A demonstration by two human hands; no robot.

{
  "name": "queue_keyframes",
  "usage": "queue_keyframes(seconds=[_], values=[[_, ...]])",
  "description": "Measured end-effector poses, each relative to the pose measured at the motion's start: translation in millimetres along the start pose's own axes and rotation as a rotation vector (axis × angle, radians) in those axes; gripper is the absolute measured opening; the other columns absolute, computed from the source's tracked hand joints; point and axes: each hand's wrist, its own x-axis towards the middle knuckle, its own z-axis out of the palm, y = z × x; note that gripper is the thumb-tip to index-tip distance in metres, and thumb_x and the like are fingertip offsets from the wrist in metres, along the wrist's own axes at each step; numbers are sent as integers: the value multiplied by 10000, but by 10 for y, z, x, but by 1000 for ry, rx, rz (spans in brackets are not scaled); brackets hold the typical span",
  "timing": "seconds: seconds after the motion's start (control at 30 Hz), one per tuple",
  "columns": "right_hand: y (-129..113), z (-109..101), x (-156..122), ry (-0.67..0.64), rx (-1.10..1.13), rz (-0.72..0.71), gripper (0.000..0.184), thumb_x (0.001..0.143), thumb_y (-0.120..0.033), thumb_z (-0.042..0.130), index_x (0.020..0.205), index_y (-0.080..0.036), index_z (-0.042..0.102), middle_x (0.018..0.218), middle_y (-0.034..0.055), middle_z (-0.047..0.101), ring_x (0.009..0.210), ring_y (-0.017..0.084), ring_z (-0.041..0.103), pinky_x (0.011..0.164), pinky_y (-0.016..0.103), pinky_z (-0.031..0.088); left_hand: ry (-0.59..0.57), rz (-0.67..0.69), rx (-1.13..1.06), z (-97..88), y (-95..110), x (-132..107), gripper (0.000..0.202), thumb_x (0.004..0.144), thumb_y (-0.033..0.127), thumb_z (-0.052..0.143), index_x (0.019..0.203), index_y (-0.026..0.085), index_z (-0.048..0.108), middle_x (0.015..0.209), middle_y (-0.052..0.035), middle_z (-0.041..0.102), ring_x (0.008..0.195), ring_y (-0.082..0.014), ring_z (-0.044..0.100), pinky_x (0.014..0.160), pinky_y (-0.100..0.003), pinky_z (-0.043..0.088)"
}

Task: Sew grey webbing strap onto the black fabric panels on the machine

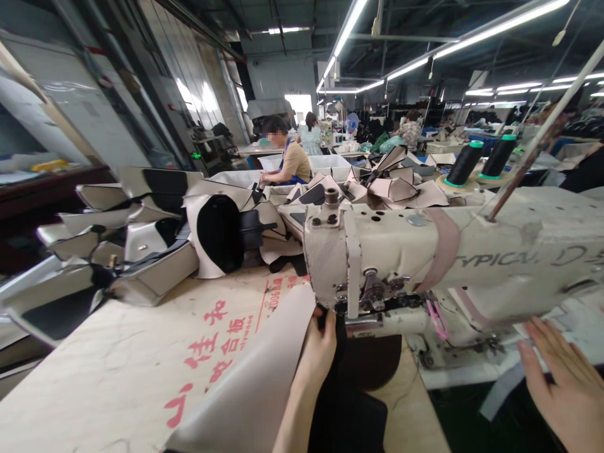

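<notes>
Long fluorescent tubes (415, 63) overhead light my bench evenly, flaring white, with daylight glaring at the far doorway (302, 104). The wide lens bends the edges; my right hand (564, 384) blurs at the corner.

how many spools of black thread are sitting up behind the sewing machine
2. One black spool stands on its teal base behind the sewing machine, upper right; the second spool stands just right of it. Others may be hidden behind the machine's arm.

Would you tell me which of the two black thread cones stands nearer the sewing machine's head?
The left thread cone; the other cone stands further right.
</notes>
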Motion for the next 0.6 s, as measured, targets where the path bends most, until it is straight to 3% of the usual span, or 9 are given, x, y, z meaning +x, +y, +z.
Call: queue_keyframes(seconds=[0.27,0.43,0.6], values=[[-46,31,-67,-3,34,-8,551,866,-331,488,1369,-146,361,1295,87,496,1137,265,514,993,370,380,-58,44,-34,-38,45,-47,307,783,443,486,843,156,579,712,-33,605,732,-214,590,750,-321,442],[-63,11,-60,10,19,-7,540,865,-322,505,1361,-154,374,1287,81,506,1128,254,522,979,359,394,-52,41,-25,-38,45,-72,316,787,475,476,772,169,550,592,6,520,622,-191,553,661,-302,434],[-8,-107,187,41,44,1,500,866,-323,502,1328,-147,427,1247,84,541,1124,258,525,971,373,406,-38,39,-17,-31,0,-82,312,778,492,484,755,183,519,548,28,454,574,-181,522,592,-288,410]])
